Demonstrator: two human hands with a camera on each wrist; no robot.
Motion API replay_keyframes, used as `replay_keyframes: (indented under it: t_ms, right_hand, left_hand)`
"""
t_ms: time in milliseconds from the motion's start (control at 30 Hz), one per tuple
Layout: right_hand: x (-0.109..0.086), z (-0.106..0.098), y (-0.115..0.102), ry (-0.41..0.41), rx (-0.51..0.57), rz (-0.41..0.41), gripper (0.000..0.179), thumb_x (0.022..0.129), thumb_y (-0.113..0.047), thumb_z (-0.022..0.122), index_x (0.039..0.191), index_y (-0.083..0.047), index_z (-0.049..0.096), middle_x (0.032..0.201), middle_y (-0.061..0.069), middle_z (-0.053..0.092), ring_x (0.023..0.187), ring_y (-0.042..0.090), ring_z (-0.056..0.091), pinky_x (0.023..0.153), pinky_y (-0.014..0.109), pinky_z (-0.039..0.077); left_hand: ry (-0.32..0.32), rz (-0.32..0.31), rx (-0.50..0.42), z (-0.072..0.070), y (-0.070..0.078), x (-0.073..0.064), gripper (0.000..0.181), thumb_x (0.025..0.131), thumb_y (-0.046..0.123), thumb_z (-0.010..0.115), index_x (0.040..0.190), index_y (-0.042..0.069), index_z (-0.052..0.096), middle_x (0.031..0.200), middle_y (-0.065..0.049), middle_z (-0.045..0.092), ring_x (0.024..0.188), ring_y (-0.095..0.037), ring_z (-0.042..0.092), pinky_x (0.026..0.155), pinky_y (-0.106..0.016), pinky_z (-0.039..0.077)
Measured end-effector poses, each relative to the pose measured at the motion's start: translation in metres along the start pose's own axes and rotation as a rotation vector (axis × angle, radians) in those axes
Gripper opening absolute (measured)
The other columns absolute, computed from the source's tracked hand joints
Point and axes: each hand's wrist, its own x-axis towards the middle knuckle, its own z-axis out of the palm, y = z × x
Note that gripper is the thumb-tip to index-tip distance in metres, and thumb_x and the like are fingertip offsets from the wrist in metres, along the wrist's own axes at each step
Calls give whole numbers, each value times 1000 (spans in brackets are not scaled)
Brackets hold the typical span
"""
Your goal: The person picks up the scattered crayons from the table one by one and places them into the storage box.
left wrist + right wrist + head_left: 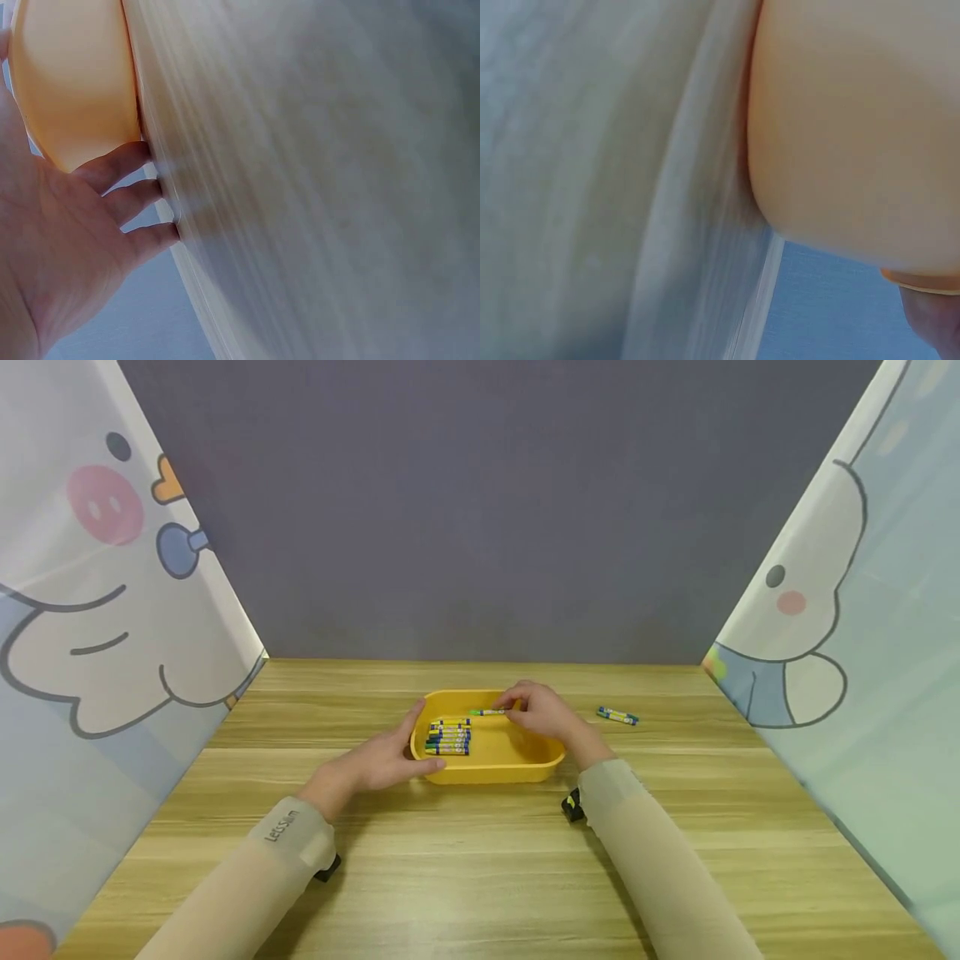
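A yellow tray [495, 772] sits on the wooden table in the head view. My left hand [390, 755] holds its left end, the thumb along the front rim and the other fingers round the outer wall. In the left wrist view some fingertips touch the table. Inside the tray's left part, several crayons [450, 739] with yellow wrappers and blue bands lie side by side. Over the tray's back part, my right hand [542, 710] pinches a green-tipped crayon [487, 712] between thumb and fingers. The right wrist view shows mostly the tray's outer wall [847, 150].
A couple of crayons [617, 716] lie together on the table, right of the tray. Beyond the table's back edge rises a dark grey panel [480, 510]. Cartoon-printed sheets [45, 568] stand along both sides. Each wrist wears a small black device [573, 806].
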Motion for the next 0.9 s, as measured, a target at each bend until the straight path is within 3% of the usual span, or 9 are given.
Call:
replay_keyframes:
  t_ms: [267,533,700,900]
  right_hand:
    - [2,5,-2,-66,-196,11,26,104,-7,64,118,-14,84,112,4,73,97,21,66,96,44,57]
    - [5,10,-7,-147,-386,-11,30,106,-4,62,127,-14,82,132,7,78,126,29,72,113,48,56]
    - [6,13,-7,-145,-494,-25,31,105,-4,64,128,-16,82,134,6,78,128,28,72,113,46,56]
    - [5,14,-7,-133,-507,-20,30,106,-5,65,129,-16,81,134,6,78,127,29,72,112,47,56]
  left_hand:
    - [-4,5,2,1,-1,1,125,95,83,62,177,27,-14,154,-25,64,129,-31,70,116,-59,51]
    - [-4,2,-2,1,0,1,126,94,84,62,177,28,-14,160,-27,58,133,-34,67,119,-60,49]
    - [-3,4,-5,1,0,1,126,95,83,63,177,28,-15,161,-28,56,134,-34,67,119,-60,49]
    - [1,-7,1,2,0,2,125,93,86,61,175,35,-18,163,-29,53,135,-36,66,119,-61,48]
